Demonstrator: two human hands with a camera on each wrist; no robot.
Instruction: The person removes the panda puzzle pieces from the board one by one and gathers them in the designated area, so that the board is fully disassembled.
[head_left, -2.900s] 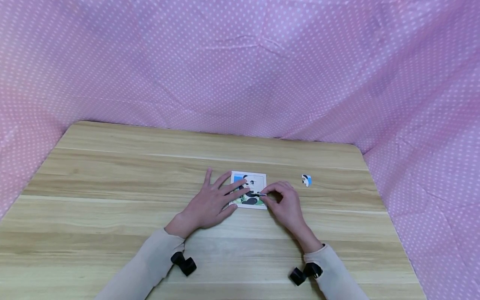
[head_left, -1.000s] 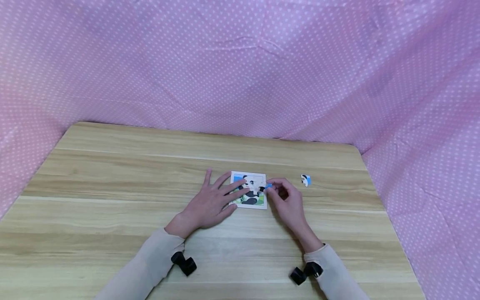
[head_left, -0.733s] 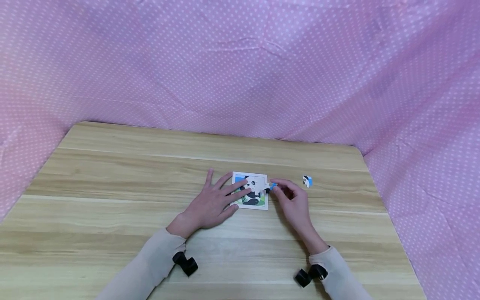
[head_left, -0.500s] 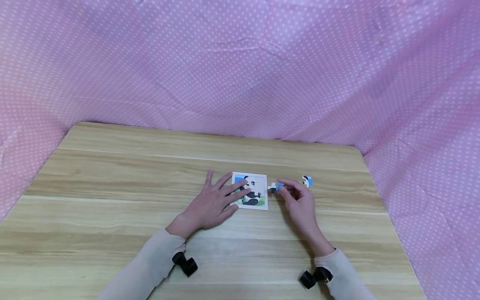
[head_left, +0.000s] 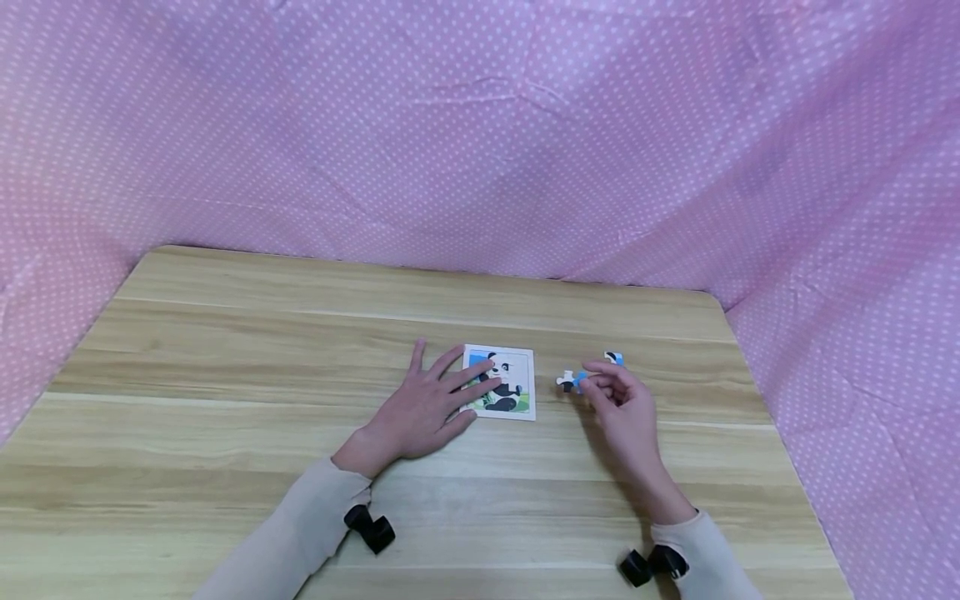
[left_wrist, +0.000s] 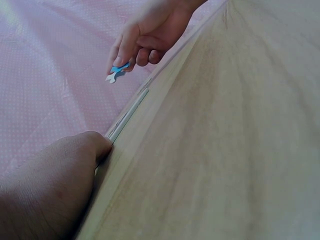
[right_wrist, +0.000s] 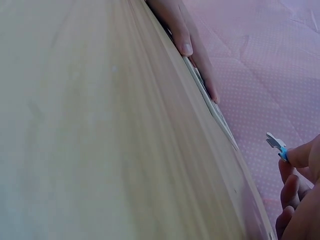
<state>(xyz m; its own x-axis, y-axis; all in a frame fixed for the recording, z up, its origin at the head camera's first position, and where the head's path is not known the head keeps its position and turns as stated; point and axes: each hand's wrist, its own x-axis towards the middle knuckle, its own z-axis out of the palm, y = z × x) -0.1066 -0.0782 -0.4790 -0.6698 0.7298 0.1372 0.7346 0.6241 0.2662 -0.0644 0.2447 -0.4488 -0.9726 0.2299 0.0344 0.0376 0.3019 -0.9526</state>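
Observation:
A square panda jigsaw puzzle [head_left: 517,367] with a white border lies on the table. My left hand [head_left: 427,408] rests flat with spread fingers over its left part, hiding some of the picture. To the right of the puzzle, my right hand [head_left: 622,412] pinches a blue, white and black puzzle piece [head_left: 566,382] between thumb and forefinger. In the left wrist view that piece [left_wrist: 116,73] shows above the table level, pointing away from the fingertips. A second loose piece [head_left: 614,357] lies just beyond the right hand, partly covered by its fingers.
The wooden table [head_left: 262,350] stretches out on all sides of the puzzle. Pink dotted cloth [head_left: 480,150] hangs behind its far edge and down the right side. Each sleeve carries a small black wrist camera [head_left: 369,529].
My right hand has drawn the pinched piece off the puzzle and moved it rightward, close to the second loose piece. The left hand has stayed in place on the puzzle.

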